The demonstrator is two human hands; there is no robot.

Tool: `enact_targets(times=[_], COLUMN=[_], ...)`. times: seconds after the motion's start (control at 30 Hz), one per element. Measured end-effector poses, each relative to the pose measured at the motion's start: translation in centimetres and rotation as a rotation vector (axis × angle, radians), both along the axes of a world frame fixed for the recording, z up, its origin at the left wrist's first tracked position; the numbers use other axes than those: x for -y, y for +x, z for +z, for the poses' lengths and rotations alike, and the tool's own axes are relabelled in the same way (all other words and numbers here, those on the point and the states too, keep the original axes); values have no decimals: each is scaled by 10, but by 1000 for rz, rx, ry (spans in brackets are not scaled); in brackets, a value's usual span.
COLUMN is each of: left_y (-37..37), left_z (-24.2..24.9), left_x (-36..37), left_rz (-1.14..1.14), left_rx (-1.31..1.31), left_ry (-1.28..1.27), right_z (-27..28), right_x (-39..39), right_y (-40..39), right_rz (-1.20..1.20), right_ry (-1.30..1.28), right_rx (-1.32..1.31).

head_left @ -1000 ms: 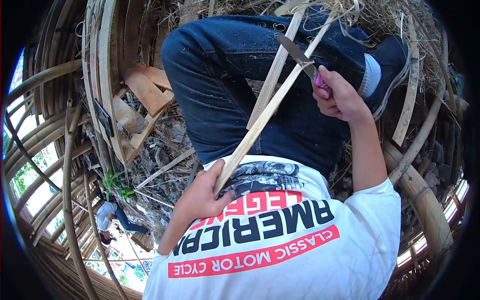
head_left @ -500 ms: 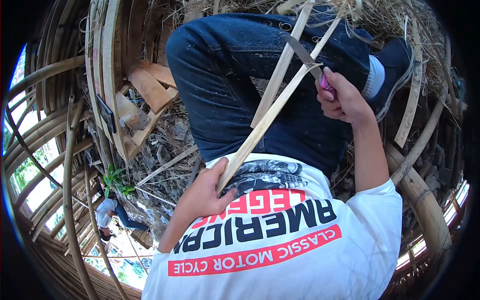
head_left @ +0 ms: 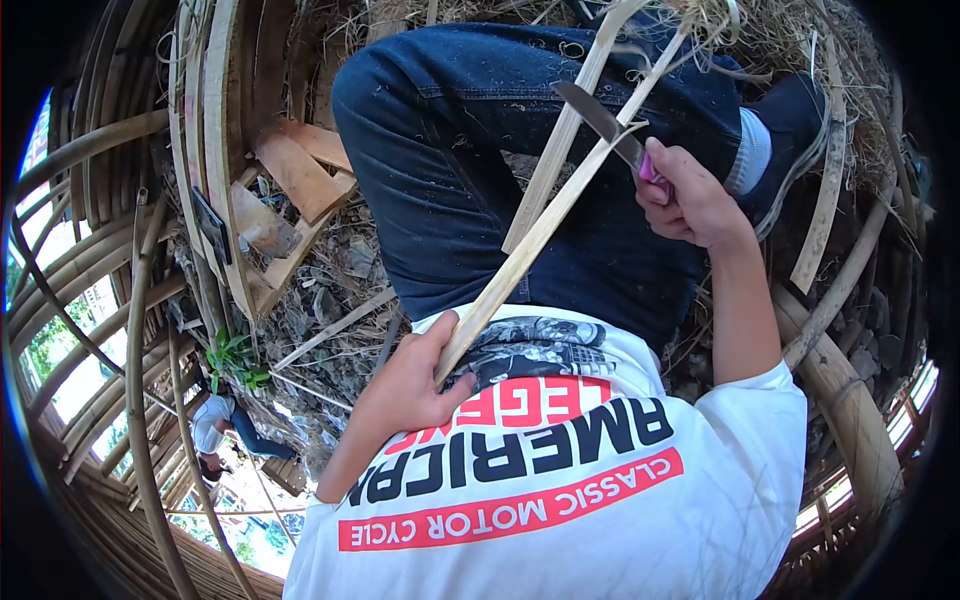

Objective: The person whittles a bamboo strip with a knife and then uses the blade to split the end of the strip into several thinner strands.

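A long pale strip point(head_left: 545, 225) runs diagonally from my lap up toward the top right. Its lower end is gripped in my left hand point(head_left: 415, 385), close to the shirt. My right hand point(head_left: 690, 195) is closed around the pink handle of a knife point(head_left: 600, 115), whose blade crosses the strip with its tip pointing up and left. A small curl of shaving stands up at the blade. A second pale strip point(head_left: 555, 165) lies across my jeans, behind the first one.
Curly shavings point(head_left: 710, 20) lie at the top right. Wood offcuts point(head_left: 300, 180) and a dark phone-like object point(head_left: 212, 228) are at the left, near bent bamboo strips point(head_left: 215, 130). Another person point(head_left: 225, 425) is at the lower left. A thick pole point(head_left: 850, 420) stands at the right.
The knife blade has shifted slightly left and down, and its tip now points further left. My left hand has barely moved.
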State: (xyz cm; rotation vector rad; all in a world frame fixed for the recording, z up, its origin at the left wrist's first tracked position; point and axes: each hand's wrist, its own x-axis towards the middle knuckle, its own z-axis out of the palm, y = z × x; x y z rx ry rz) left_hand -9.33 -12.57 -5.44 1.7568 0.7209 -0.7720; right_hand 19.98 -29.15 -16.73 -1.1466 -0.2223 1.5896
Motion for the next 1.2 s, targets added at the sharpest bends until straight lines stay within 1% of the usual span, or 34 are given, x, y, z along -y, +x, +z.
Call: enact_targets(times=[0.03, 0.07, 0.13, 0.17, 0.23, 0.27, 0.33, 0.37, 0.4, 0.43, 0.47, 0.5, 0.57, 0.7, 0.77, 0.8, 0.9, 0.93, 0.97, 1.03, 1.07, 1.1, 1.17, 1.2], left_y=[0, 0, -1, -1, 0, 0, 2, 2, 1, 0, 0, 0, 0, -1, -4, -5, -4, -3, -3, -7, -8, -8, -6, -7], left_z=[0, -1, -2, -2, -2, -1, 2, 3, 2, 2, 1, 0, 1, 0, -1, -2, -4, -3, -3, -5, -5, -4, -2, -1], left_x=[1, 1, 0, 0, -1, -1, -1, -1, -1, 0, 1, 1, 1, 1, 2, 2, 0, 0, 1, 2, 3, 3, 2, 3], left_rz=[-2, -3, 13, 25, 25, 24, 16, 8, 5, 1, 1, 5, -27, 1, 39, 43, 50, 44, 37, 36, 34, 36, 39, 44], left_rx=[27, 56, 33, 8, 8, 7, -7, -19, -20, 40, 103, 105, 62, 33, 72, 75, 76, 81, 84, 112, 140, 142, 101, 102], left_ry=[7, 17, 13, 6, 12, 13, 11, 7, 6, 22, 40, 40, 62, 34, 71, 77, 14, -3, -22, -8, 10, 10, 11, 16], right_z=[-1, -2, -9, -10, -11, -8, 4, 5, 6, 5, 0, -1, -2, 0, 12, 13, 20, 17, 15, 13, 15, 15, 10, 10], right_x=[-1, -3, -6, -7, -8, -9, -13, -11, -6, -2, 1, 0, -1, -6, -12, -15, -12, -8, -5, -3, -6, -5, -7, -8], right_y=[1, -1, -8, -9, -11, -16, -27, -23, -18, -12, -10, -11, -14, -18, -27, -39, -40, -33, -30, -27, -30, -31, -33, -33], right_rz=[-16, -11, -53, -48, -16, -15, -62, -63, 6, 75, 78, 82, 34, -2, -2, -135, -132, -39, -38, 21, 0, 1, -12, -7], right_ry=[-2, 0, -14, -12, 56, 58, 107, 107, 70, 33, 67, 66, -16, -16, -24, 26, 27, -12, -16, -7, -65, -66, -97, -94], right_rx=[-196, -195, -356, -358, 20, 18, 521, 520, 289, 59, -85, -83, -293, -322, 200, 520, 538, 247, 247, -183, -198, -196, -339, -338])
